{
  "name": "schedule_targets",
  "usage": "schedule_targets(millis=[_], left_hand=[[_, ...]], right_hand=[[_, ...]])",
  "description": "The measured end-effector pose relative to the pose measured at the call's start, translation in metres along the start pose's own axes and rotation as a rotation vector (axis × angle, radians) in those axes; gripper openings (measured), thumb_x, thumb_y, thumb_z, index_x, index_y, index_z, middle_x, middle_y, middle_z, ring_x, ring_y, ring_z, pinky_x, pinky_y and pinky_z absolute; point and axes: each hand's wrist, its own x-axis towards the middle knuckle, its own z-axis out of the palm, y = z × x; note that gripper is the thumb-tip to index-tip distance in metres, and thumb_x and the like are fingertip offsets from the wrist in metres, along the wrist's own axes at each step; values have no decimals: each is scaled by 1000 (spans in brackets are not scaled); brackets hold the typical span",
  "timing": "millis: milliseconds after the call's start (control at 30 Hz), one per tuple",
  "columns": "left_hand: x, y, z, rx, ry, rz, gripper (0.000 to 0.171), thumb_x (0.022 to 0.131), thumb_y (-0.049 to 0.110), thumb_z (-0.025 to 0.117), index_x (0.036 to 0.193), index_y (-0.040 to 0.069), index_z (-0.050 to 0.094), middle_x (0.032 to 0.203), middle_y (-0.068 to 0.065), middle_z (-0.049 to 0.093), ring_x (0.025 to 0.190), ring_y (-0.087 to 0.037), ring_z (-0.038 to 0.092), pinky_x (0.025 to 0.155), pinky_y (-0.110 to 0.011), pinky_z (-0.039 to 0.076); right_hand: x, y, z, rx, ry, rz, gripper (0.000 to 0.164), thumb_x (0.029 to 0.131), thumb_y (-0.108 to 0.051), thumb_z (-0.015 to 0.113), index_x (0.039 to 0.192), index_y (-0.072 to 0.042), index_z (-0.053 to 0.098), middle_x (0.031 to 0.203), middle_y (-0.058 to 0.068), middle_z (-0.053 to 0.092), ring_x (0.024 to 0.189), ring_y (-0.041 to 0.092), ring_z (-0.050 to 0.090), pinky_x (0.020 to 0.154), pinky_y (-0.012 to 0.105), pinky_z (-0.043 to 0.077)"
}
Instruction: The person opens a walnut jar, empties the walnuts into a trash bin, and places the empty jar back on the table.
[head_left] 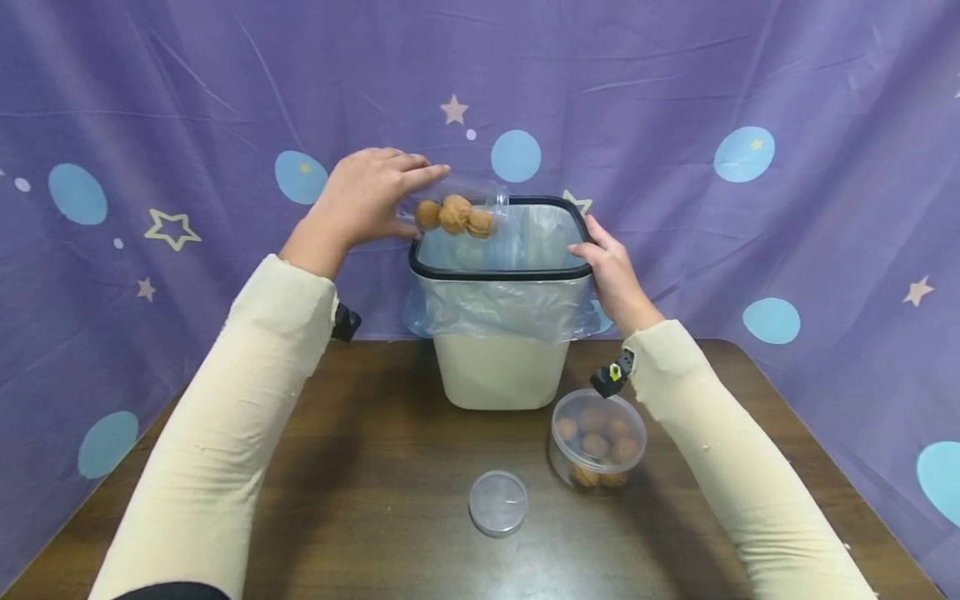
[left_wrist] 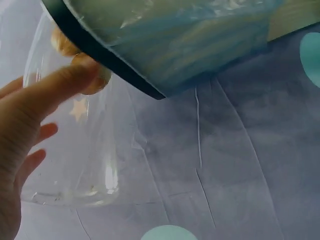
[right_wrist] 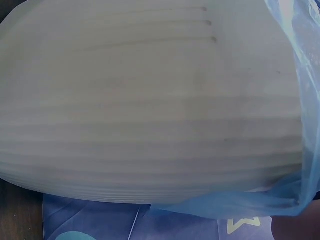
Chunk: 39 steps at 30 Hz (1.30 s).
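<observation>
Left hand (head_left: pixel 371 196): curled round clear plastic jar (left_wrist: pixel 82 155), tipped sideways; walnuts (head_left: pixel 455 214) inside may miss bin (head_left: pixel 502 371) below should it slip. Right hand (head_left: pixel 617 275): pinching bin's black rim (head_left: pixel 502 274).

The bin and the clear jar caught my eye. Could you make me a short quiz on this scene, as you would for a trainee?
1. Which hand holds the clear jar?
2. True or false: the jar is held upright.
3. Fill in: the right hand grips the black ____ of the bin.

Key:
1. The left hand.
2. False; it is tipped on its side, with walnuts inside.
3. Rim.
</observation>
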Motion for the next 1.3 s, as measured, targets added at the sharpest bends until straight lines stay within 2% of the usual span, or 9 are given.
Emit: schedule_targets(millis=[200,567,733,900,1033,1300], left_hand=[[2,2,1,-40,-23,-12,86,66,28,86,142,17,44,136,-14,52,123,-35,47,105,-49,35],[-1,0,2,-22,-8,-12,87,65,30,86,141,17,45,134,-14,53,121,-35,48,104,-48,36],[0,2,2,-31,-13,10,85,67,29,85,141,16,45,134,-14,53,122,-35,48,105,-49,35],[2,4,3,15,0,-11,86,67,29,85,141,16,45,134,-14,53,121,-35,48,104,-49,36],[2,5,4,-17,-8,-4,85,67,29,85,141,17,45,133,-14,54,120,-36,49,102,-50,37],[1,2,5,-35,-4,-40,86,68,33,84,142,19,44,136,-15,52,123,-36,47,105,-50,35]], right_hand=[[0,1,1,0,-2,10,71,84,1,47,148,1,15,157,9,14,142,11,14,112,19,18],[-1,1,2,1,-8,6,72,84,1,47,149,0,15,157,10,15,141,11,17,112,20,20],[0,0,2,-5,-10,7,72,84,0,47,149,-1,15,157,9,13,141,11,15,112,19,19],[-1,-1,1,-9,-13,11,72,85,0,47,149,-1,15,157,9,13,142,11,14,112,19,19],[-2,-1,1,-7,-13,11,72,84,1,47,149,0,14,157,9,13,142,11,14,112,19,18],[-2,-2,2,5,-10,6,72,84,1,47,148,1,15,157,10,14,141,11,16,112,19,20]])
